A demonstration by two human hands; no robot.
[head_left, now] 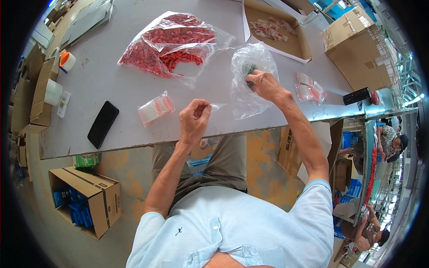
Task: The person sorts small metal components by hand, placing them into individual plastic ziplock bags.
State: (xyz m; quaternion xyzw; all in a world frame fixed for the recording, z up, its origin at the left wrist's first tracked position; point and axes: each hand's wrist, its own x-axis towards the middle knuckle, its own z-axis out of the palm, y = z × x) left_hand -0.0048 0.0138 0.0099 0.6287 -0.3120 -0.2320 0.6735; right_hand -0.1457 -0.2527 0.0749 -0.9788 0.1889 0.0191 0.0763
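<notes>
My left hand (195, 119) is closed in a pinch near the table's front edge, with a small clear plastic bag (217, 106) sticking out to the right of its fingers. My right hand (267, 85) reaches into a larger clear bag (248, 105), its fingers bunched on small dark parts (247, 71) whose exact kind is too small to tell. Left of my left hand lies a stack of small zip bags (156, 108) with red edges. Beyond it spreads a big open clear bag of short red plastic pieces (178, 40).
A shallow cardboard tray (286, 43) holds several filled little bags. More small bags (309, 88) lie right of my right hand, near a black cylindrical object (356, 96) and a cardboard box (357, 49). A phone (103, 124) and tape rolls (53, 92) are at left. Co-workers sit far right.
</notes>
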